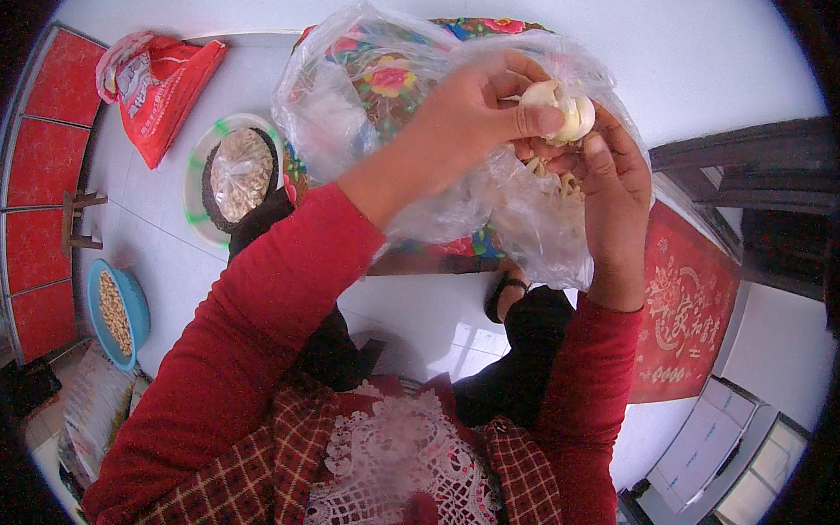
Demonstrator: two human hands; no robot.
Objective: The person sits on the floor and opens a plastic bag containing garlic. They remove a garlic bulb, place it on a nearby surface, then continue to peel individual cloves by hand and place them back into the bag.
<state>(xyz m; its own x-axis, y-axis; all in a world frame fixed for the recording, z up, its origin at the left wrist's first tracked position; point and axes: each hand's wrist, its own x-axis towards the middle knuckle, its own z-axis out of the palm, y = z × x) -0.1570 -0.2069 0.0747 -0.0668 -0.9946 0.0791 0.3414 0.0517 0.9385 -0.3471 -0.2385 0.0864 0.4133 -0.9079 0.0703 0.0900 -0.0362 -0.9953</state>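
A partly opened, pale garlic bulb (569, 120) is held up between my two hands, with several cloves standing apart. My left hand (491, 102) grips it from the left, the thumb pressed along its near side. From the right, my right hand (614, 165) holds its base with thumb and curled fingers. Just beneath lies a clear plastic bag (436, 200) with pale pieces (555, 180) that look like garlic, partly hidden by my fingers. The bag spreads over a flowered cloth (392, 77) on a low table.
Left on the tiled floor are a red bag (166, 90), a pale basin (198, 213) holding a bagged pale food (241, 166), and a blue basin (140, 315) of peanuts (114, 314). A small wooden stool (78, 219) stands by red cabinets (42, 249). A red mat (675, 306) lies right.
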